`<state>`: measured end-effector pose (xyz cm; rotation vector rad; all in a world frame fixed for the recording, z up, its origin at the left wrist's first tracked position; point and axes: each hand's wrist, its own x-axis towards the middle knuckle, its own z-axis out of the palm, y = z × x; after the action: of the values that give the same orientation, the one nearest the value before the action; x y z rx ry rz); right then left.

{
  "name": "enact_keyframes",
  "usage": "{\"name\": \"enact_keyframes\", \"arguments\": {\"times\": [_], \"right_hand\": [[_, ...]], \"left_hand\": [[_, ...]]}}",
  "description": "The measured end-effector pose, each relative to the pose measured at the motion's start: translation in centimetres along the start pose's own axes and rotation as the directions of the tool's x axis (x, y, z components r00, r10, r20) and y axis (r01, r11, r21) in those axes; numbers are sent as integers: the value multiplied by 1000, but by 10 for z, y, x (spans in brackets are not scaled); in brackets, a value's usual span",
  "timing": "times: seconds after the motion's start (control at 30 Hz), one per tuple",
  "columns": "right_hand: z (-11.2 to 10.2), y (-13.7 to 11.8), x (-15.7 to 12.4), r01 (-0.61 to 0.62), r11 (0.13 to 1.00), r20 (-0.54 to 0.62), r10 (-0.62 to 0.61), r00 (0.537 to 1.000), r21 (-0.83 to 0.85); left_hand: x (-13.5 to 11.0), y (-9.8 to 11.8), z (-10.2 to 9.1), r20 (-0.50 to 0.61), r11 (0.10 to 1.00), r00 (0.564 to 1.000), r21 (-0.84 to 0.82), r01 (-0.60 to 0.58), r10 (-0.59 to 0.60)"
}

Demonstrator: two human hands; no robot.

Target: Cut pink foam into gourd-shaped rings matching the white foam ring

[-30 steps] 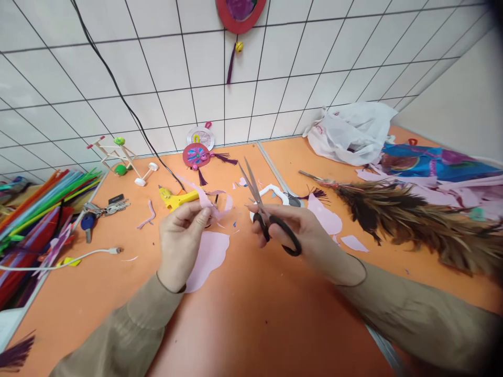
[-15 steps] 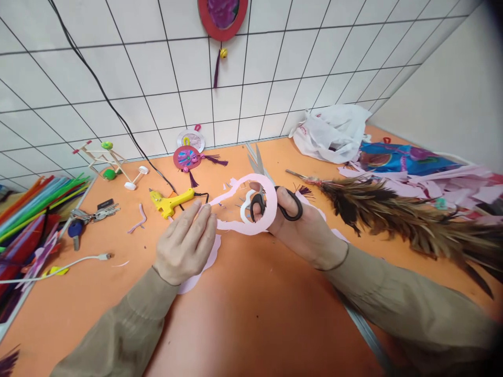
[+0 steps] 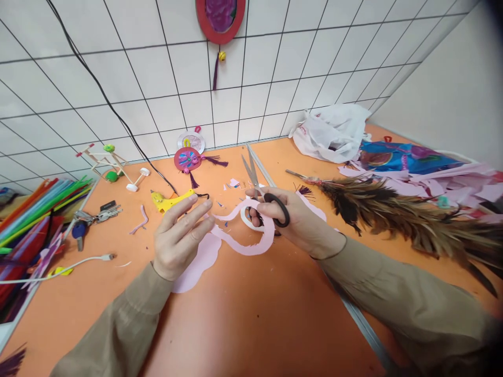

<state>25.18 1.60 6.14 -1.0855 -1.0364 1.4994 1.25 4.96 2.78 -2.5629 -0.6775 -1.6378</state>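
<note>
Above the orange table [image 3: 236, 327], between both hands: pink loop [image 3: 251, 250], seemingly thin paper. Probably almost weightless; looks floppy, yet springy enough to keep an open outline. Likely to crease or tear easily, most of all near the narrow left end; best taken lightly between thumb and fingertip on the broad right curve, clear of the blades. Pale pink and matt, roughly teardrop-shaped, with a slightly ragged inner edge low down. In the right hand [image 3: 304, 222], gripped by the handles, black-handled scissors [image 3: 257, 184], blades parted and pointing away; against the same fingers, apparently pinned there, right end of the loop. At the loop's left end, left hand [image 3: 175, 241] loosely opened, fingers straight and a little apart (thumb hidden, contact impossible to tell). Partly hidden behind that hand, wavy-edged pink sheet [image 3: 200, 264], lying flat.
</note>
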Motion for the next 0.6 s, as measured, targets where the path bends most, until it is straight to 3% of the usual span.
{"name": "enact_keyframes", "arguments": {"times": [0.27, 0.37, 0.43, 0.6], "right_hand": [[-3, 0, 0, 71, 990, 2, -71, 997, -119], [-12, -3, 4, 146, 979, -5, -148, 989, -140], [-17, -5, 7, 169, 971, 1, -172, 985, -169], [-22, -2, 12, 135, 983, 131, -118, 984, -122]], "left_hand": [[4, 1, -4, -54, 998, 998, 54, -10, 13], [5, 1, -6, -100, 993, 987, -15, 121, -122], [7, 4, -7, -106, 956, 958, -155, 249, -266], [10, 13, -4, 9, 718, 840, -514, 470, -543]]}}
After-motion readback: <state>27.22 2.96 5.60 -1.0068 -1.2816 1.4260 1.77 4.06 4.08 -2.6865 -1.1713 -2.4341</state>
